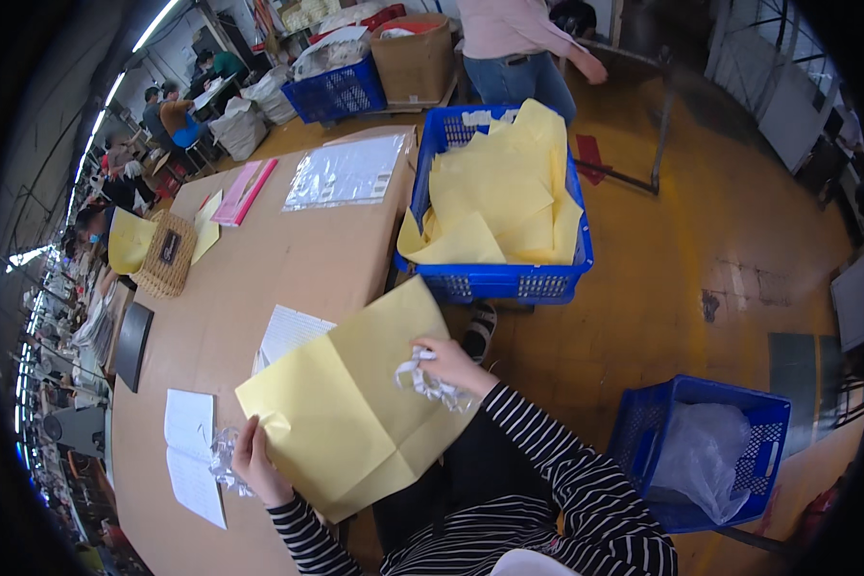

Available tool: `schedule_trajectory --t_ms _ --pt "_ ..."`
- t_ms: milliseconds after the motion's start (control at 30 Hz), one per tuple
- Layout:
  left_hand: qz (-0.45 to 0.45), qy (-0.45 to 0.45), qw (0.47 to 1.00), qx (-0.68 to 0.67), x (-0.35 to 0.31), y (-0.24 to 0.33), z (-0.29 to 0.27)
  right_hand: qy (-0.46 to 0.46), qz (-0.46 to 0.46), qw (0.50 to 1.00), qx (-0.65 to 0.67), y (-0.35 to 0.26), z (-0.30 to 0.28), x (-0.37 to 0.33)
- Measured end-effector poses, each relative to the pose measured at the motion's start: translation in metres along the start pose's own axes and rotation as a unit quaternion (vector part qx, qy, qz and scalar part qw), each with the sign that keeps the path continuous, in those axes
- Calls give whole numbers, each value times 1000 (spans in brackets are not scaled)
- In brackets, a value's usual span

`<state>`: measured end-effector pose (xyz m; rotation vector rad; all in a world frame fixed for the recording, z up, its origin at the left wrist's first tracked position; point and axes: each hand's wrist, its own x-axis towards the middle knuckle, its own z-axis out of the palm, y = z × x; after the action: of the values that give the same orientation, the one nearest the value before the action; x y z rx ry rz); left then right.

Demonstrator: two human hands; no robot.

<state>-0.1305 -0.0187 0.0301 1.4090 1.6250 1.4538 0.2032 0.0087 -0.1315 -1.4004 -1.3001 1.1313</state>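
A large yellow sheet of paper (341,398), creased into panels, lies tilted over the table edge and my lap. My left hand (262,463) pinches its left edge, thumb on top. A crinkled clear and silvery bit of plastic (225,459) shows beside that hand. My right hand (448,365) is closed over the sheet's right part, with crinkled white strips (430,386) at its fingers. Whether it also grips the sheet is hidden. Beyond the sheet, a blue plastic crate (509,285) holds a heap of similar yellow sheets (494,182).
On the brown table (250,288) are an open notebook (194,442), a printed sheet (296,331), a plastic-covered sheet (346,173), a pink folder (245,192) and a wicker basket (168,252). At right stands another blue crate (677,389) with clear plastic. A person (518,48) stands beyond the crate.
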Motion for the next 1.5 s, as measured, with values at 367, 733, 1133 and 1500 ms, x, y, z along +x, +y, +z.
schedule_trajectory --t_ms 367,733,1133,1500 --pt "-44 13 998 -36 -8 -38 -40 -15 73 993 -96 -11 -55 -44" --pt "27 -35 998 44 -1 -47 -16 70 22 692 718 20 -138 -123" --pt "52 -171 981 -69 -3 -23 17 510 -15 687 517 65 -207 -260" --pt "154 -198 943 -218 29 97 159 683 -23 615 395 87 -165 -324"
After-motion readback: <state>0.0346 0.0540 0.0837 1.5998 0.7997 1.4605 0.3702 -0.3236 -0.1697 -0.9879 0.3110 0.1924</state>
